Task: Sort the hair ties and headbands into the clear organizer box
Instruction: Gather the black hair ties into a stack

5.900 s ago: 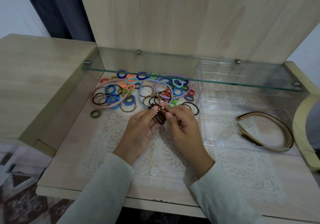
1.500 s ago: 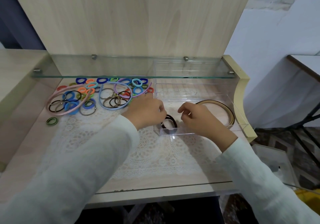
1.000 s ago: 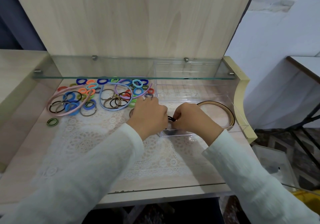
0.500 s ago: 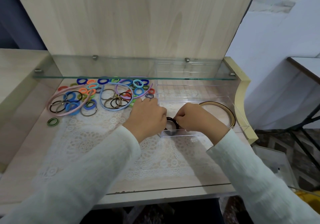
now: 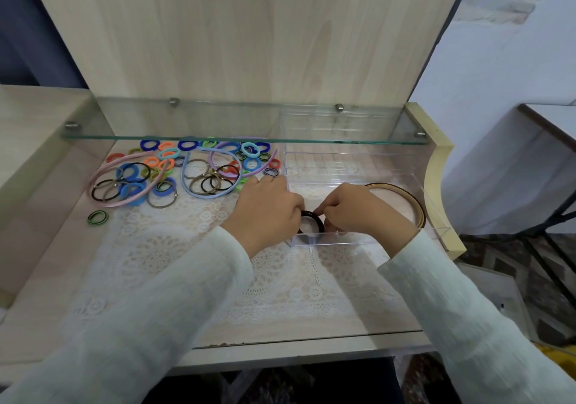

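While left hand (image 5: 268, 208) and right hand (image 5: 358, 213) pinch the dark hair ties (image 5: 317, 220) with curled fingers at the near-left corner of the clear organizer box (image 5: 330, 239), they look light, soft, springy (grip across the bundle).

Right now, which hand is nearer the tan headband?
Right. Both hands hold the dark ties in the box; the right hand is just left of the headband, the left hand farther left, by the box's left wall.
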`<action>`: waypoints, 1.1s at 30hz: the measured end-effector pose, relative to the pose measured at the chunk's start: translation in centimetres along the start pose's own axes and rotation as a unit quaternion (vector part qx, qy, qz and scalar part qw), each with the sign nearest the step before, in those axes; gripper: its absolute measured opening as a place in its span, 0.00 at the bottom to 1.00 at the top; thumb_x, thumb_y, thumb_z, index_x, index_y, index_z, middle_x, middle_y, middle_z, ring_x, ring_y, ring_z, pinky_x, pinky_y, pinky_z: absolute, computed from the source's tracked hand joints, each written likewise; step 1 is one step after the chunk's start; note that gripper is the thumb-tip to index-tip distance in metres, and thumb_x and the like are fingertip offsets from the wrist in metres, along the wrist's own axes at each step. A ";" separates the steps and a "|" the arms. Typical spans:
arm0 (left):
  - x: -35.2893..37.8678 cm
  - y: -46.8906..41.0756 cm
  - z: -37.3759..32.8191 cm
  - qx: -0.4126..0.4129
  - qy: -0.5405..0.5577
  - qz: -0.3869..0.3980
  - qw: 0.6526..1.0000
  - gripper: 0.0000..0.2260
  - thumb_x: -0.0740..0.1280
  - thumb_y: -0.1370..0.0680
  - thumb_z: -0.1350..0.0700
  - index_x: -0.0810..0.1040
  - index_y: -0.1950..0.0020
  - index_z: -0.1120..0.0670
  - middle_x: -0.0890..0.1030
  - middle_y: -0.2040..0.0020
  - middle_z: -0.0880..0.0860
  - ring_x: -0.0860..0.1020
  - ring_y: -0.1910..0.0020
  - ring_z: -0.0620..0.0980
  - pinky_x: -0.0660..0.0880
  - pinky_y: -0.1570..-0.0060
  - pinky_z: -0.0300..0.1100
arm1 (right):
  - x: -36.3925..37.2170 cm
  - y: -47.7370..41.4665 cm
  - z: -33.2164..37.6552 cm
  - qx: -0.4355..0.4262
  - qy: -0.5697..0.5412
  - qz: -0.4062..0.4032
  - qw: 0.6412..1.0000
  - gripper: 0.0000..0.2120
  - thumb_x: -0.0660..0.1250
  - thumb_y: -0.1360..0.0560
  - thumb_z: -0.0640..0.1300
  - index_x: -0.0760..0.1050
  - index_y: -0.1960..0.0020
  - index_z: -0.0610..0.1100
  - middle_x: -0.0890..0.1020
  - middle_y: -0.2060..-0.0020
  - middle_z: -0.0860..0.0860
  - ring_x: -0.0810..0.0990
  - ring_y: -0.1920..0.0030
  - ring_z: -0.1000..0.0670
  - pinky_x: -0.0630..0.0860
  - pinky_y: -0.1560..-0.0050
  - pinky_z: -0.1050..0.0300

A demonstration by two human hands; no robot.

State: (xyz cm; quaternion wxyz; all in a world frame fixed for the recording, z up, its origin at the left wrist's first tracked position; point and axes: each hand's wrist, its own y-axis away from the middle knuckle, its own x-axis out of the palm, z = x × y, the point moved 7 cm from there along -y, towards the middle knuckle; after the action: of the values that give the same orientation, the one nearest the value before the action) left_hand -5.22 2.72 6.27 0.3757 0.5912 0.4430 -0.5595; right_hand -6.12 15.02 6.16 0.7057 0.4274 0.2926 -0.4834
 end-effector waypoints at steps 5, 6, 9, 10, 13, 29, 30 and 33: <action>0.2 -0.1 0.4 -0.003 -0.001 -0.004 1.000 0.17 0.54 0.18 0.50 0.79 0.38 0.45 0.75 0.48 0.51 0.72 0.44 0.52 0.67 0.44 0.49 | -0.1 -0.2 -0.4 0.006 -0.013 -0.011 1.000 0.16 0.58 0.24 0.36 0.84 0.50 0.43 0.85 0.56 0.44 0.82 0.55 0.44 0.80 0.48 0.48; 0.2 -0.1 0.5 -0.003 -0.003 -0.004 1.000 0.16 0.54 0.18 0.50 0.80 0.39 0.45 0.74 0.49 0.51 0.72 0.45 0.52 0.67 0.44 0.49 | 0.0 -0.3 -0.3 0.004 -0.017 -0.012 1.000 0.16 0.57 0.24 0.36 0.84 0.50 0.44 0.85 0.56 0.45 0.82 0.55 0.45 0.80 0.48 0.48; 0.4 -0.1 0.3 0.000 -0.010 -0.002 1.000 0.16 0.54 0.19 0.51 0.80 0.41 0.45 0.72 0.51 0.51 0.73 0.46 0.53 0.64 0.45 0.49 | 0.3 -0.3 -0.1 -0.005 -0.016 -0.008 1.000 0.18 0.56 0.25 0.35 0.84 0.50 0.45 0.85 0.56 0.45 0.83 0.54 0.45 0.81 0.49 0.49; 0.4 -0.1 0.3 0.001 -0.014 -0.004 1.000 0.16 0.54 0.19 0.51 0.80 0.41 0.45 0.71 0.52 0.51 0.73 0.46 0.53 0.64 0.45 0.49 | 0.3 -0.4 0.0 -0.006 -0.012 -0.008 1.000 0.18 0.56 0.25 0.34 0.84 0.49 0.45 0.85 0.56 0.44 0.83 0.55 0.45 0.81 0.50 0.49; 0.5 -0.2 0.3 0.002 -0.014 -0.014 1.000 0.16 0.54 0.19 0.51 0.80 0.40 0.45 0.69 0.54 0.50 0.73 0.47 0.53 0.64 0.47 0.48 | 0.3 -0.5 -0.1 -0.006 -0.010 -0.013 1.000 0.18 0.56 0.24 0.35 0.83 0.48 0.44 0.85 0.55 0.44 0.82 0.56 0.45 0.81 0.50 0.51; 3.3 3.1 2.1 0.067 0.065 -0.124 0.988 0.33 0.53 0.25 0.30 0.67 0.24 0.46 0.64 0.23 0.45 0.61 0.24 0.48 0.55 0.26 0.49 | 1.5 -0.8 -0.1 -0.178 -0.047 -0.091 0.979 0.22 0.56 0.28 0.26 0.81 0.43 0.41 0.81 0.45 0.47 0.76 0.49 0.54 0.70 0.48 0.68; 3.6 3.1 2.2 0.066 0.064 -0.121 0.988 0.34 0.53 0.25 0.30 0.65 0.24 0.45 0.63 0.23 0.44 0.59 0.23 0.49 0.53 0.25 0.50 | 1.5 -0.8 0.0 -0.179 -0.045 -0.090 0.979 0.22 0.56 0.28 0.26 0.81 0.43 0.41 0.82 0.46 0.47 0.76 0.50 0.55 0.70 0.49 0.70; 3.9 3.0 2.4 0.062 0.064 -0.122 0.988 0.35 0.55 0.26 0.30 0.64 0.23 0.44 0.62 0.22 0.43 0.57 0.22 0.49 0.51 0.25 0.50 | 1.5 -0.8 0.1 -0.179 -0.044 -0.086 0.979 0.22 0.56 0.28 0.27 0.82 0.43 0.42 0.82 0.46 0.48 0.76 0.50 0.55 0.70 0.50 0.73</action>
State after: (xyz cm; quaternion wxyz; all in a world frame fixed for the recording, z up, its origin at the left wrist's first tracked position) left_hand -3.20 -0.10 2.03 0.2378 0.5893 0.4992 -0.5890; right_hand -6.35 14.17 4.70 0.7384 0.2459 0.3790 -0.5007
